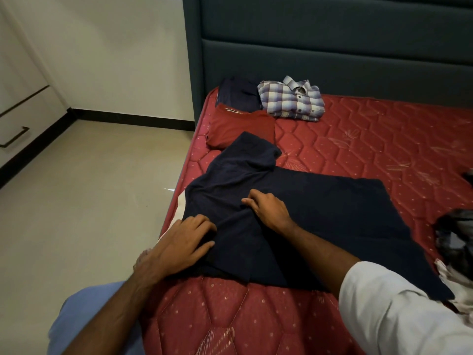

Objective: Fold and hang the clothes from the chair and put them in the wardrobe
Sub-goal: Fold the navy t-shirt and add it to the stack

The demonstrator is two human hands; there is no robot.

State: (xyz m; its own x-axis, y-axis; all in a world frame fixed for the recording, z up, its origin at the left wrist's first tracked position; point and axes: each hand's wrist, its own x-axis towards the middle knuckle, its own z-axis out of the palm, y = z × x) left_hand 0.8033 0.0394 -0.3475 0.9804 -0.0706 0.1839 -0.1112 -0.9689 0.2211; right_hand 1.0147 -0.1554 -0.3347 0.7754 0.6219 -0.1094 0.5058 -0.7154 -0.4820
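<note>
Both hands on navy shirt [307, 208] | left grip [179, 244] near edge | right grip [268, 213] centre

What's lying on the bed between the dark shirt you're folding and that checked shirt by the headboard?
In the head view, a folded red shirt lies between the navy shirt and the checked shirt, partly covered by the navy sleeve.
</note>
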